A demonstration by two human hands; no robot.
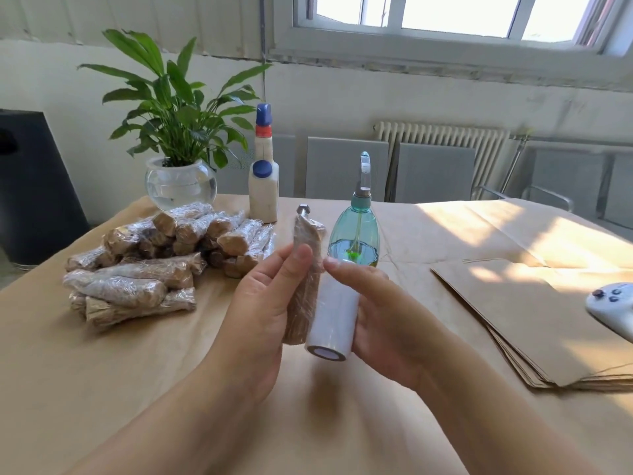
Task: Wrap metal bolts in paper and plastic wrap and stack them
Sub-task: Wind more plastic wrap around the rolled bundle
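My left hand (pixel 263 303) grips a bolt wrapped in brown paper (pixel 306 241), held upright above the table; its metal hex head (pixel 304 209) pokes out at the top. Clear plastic film covers part of the paper. My right hand (pixel 380 310) holds a white roll of plastic wrap (pixel 334 320) pressed against the right side of the bolt, thumb on the film near the top. A pile of several wrapped bolts (pixel 154 258) lies to the left on the paper-covered table (pixel 137 371).
A stack of brown paper sheets (pixel 534 323) lies at the right, with a white controller (pixel 613 303) on its far edge. Behind my hands stand a blue-green bottle (pixel 354 234), a white glue bottle (pixel 263 180) and a potted plant in a glass bowl (pixel 180 180).
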